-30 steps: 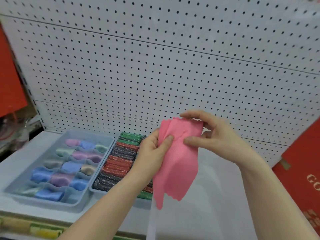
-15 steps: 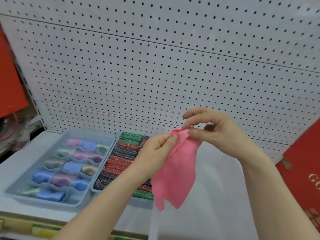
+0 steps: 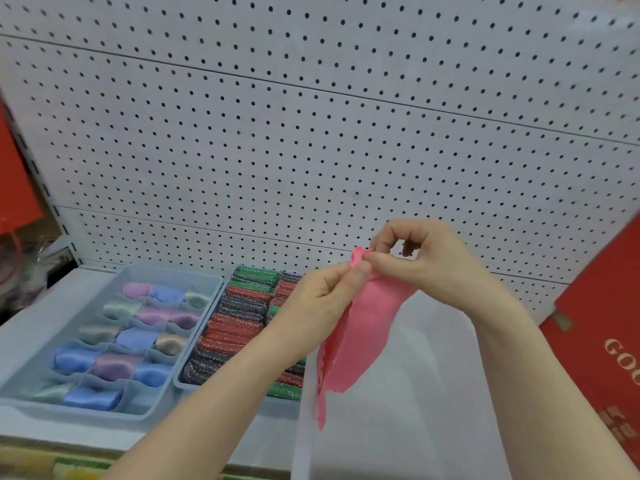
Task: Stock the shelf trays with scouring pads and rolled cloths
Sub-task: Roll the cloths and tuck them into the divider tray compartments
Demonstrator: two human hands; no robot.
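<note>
Holding a pink cloth point(image 3: 360, 334) up in the air, just right of the scouring-pad tray point(image 3: 178, 381) and partly in front of its right end. Pinching the bunched top edge with the left hand point(image 3: 322, 303), thumb and forefinger pressed together on the fabric, other fingers curled underneath. Pinching the same edge from the other side with the right hand point(image 3: 426, 258), thumb and forefinger tips closed on the cloth, remaining fingers arched above. Both pinches close together, above and right of the tray. Below them, hanging in a loose narrow drape with a wavy lower edge.

Packed in the tray: glittery scouring pads point(image 3: 235, 327) in red, green and dark grey, lying side by side in rows, the right end hidden behind the left forearm.

Touching the tray's left side: a blue-grey divided tray point(image 3: 86, 410) holding rolled cloths point(image 3: 138, 337) in lilac, blue, pale green and beige, each in its own compartment.

Beneath the tray: a pale shelf point(image 3: 34, 323). Behind the tray: white pegboard point(image 3: 311, 150).

Well right of the tray: a leaning red carton point(image 3: 606, 323) printed in gold capitals, legible only as "GOO" before the frame edge; lower gold characters too blurred to read.

Just right of the tray, under the cloth: a pale translucent surface point(image 3: 433, 393), cannot tell what. Far left of the tray: a red panel point(image 3: 17, 185).
</note>
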